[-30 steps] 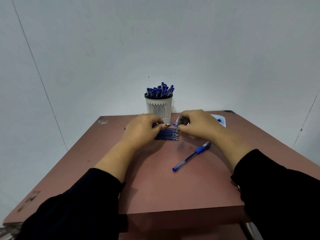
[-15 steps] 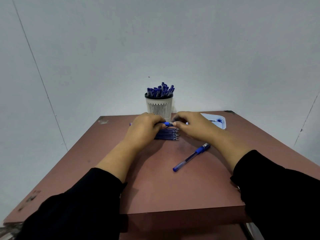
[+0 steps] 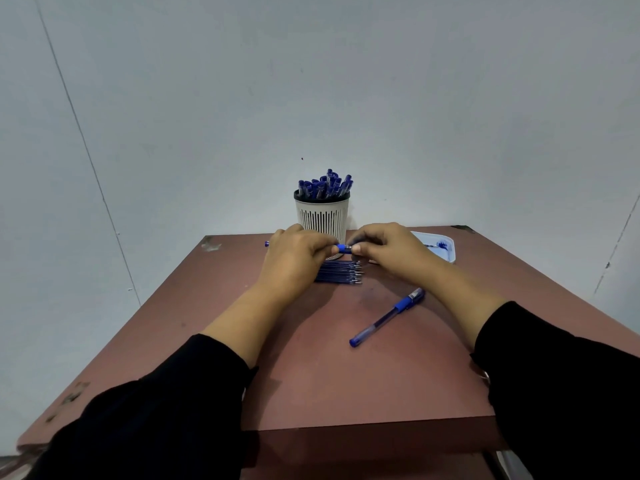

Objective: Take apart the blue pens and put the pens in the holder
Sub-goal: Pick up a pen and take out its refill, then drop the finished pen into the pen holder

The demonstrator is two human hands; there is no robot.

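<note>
Both hands meet at centre frame, just in front of the holder. Left hand and right hand each pinch one end of a blue pen; only a short blue stretch shows between the fingertips, and a blue nub pokes out past the left hand.

I judge this a pull-or-twist step. Risk one: the pen lets go suddenly and the hands jerk apart, the left knocking the holder behind it, which is packed with pens and stands near the bench's far edge.

Directly under the hands lies a row of refills. A dropped part could scatter them, or roll off the bench.

Right of centre a whole capped pen lies diagonally, loose; a sleeve sweeping back could push it toward the near edge.

At the right, a white tray shows blue marks; ink, I suspect, so a leaking refill could smear fingers.
</note>
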